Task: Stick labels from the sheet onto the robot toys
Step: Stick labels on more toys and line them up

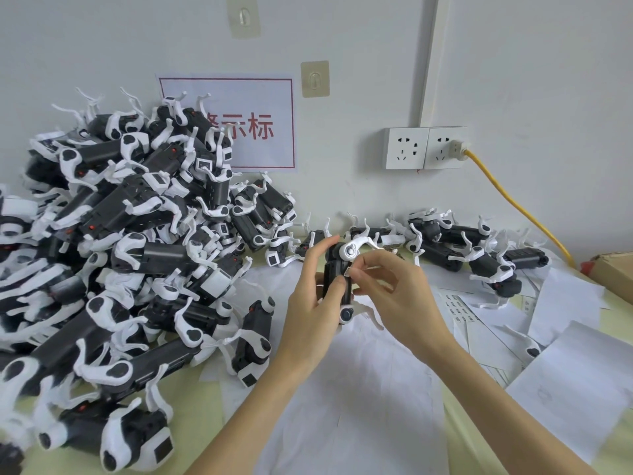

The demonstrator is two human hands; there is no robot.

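Note:
A black robot toy with white legs [337, 269] stands on end above the table's middle, gripped around its body by my left hand [313, 299]. My right hand [390, 286] pinches a small white label [347, 271] against the toy's side with thumb and forefinger. A label sheet with rows of small printed labels [460, 308] lies flat just to the right of my hands. Blank white backing sheets [359, 389] lie under my forearms.
A tall heap of black and white robot toys [130, 241] fills the left half of the table. A row of more toys [455, 245] lies along the wall at the right. Loose white papers [568, 375], a cardboard box [613, 270] and a yellow cable [520, 207] are at the right.

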